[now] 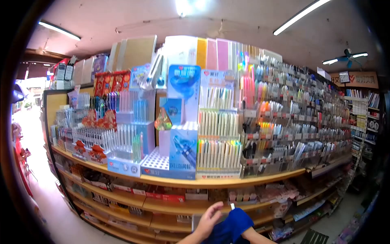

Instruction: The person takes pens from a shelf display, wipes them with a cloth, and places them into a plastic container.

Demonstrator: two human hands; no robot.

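At the bottom middle, my left hand (210,216) is raised in front of the lower shelves with its fingers loosely curled and apart. I see nothing in it. Right beside it is a bunched blue cloth (237,223), and my right forearm runs into this cloth from the lower right. The cloth covers my right hand, so its fingers are hidden. A small white piece (232,206) sticks up from the top of the cloth; its kind cannot be made out.
A wooden shelf unit (260,179) spans the view ahead. Pen displays stand on top: white racks of highlighters (219,154), a blue cardboard stand (183,150) with a holed tray (156,159), and clear pen racks (284,118) to the right. A bright doorway (34,118) lies left.
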